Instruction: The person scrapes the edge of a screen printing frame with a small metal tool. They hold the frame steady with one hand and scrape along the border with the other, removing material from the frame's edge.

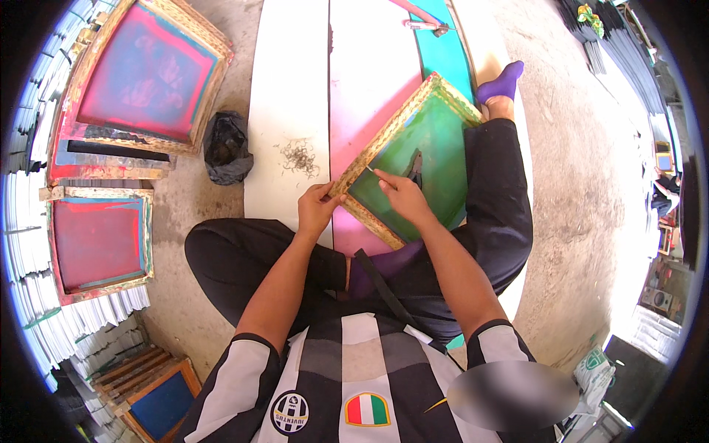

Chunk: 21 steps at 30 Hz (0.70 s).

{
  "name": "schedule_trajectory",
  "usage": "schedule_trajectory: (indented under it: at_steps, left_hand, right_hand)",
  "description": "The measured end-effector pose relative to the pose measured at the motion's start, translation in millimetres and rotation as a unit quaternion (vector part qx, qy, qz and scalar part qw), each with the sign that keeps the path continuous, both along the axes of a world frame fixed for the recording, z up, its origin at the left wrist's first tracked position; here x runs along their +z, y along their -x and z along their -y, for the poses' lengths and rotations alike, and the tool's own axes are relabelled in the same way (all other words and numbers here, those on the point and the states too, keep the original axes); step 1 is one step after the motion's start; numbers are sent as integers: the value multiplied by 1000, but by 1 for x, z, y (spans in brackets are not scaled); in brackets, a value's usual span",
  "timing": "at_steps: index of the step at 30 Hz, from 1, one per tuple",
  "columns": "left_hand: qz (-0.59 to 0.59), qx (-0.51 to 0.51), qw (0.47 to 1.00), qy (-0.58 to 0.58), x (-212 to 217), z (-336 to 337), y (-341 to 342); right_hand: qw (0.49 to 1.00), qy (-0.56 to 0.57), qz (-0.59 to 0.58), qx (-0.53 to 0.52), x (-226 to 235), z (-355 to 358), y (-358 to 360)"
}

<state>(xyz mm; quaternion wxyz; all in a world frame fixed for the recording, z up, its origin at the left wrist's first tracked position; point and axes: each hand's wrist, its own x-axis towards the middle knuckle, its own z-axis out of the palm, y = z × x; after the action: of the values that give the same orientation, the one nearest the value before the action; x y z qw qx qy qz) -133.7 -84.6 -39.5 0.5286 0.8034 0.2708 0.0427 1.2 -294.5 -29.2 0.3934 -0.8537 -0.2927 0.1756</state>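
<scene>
A wooden screen-printing frame (pixel 384 133) with a green mesh (pixel 432 151) lies tilted across my lap and the boards in front of me. My left hand (pixel 316 208) grips the frame's near left corner. My right hand (pixel 402 196) rests on the mesh and holds a thin tool whose tip touches the inner edge of the wooden rail. A pair of dark pliers (pixel 417 168) lies on the mesh just beyond my right hand.
White and pink boards (pixel 288 88) stretch ahead, with a small pile of pulled staples (pixel 299 156) on the white one. A black bag (pixel 227 148) sits on the concrete floor. Several other frames with red and blue mesh (pixel 144 74) lean at the left.
</scene>
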Motion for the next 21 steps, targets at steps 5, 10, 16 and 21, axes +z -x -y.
schedule_trajectory:
  at_steps: [5, 10, 16, 21]
  left_hand:
    - [1, 11, 1000, 14, -3, -3, 3]
    - [5, 3, 1000, -12, -1, 0, 1]
    - [56, -7, 997, -43, -7, 0, 4]
    - [25, -2, 999, 21, -9, -2, 4]
  right_hand:
    - [791, -10, -586, -173, 57, -14, -14]
    - [971, 67, -223, -53, 25, 2, -5]
    - [988, 141, -28, -55, 40, -9, -3]
    - [982, 181, -25, -54, 36, -19, -7]
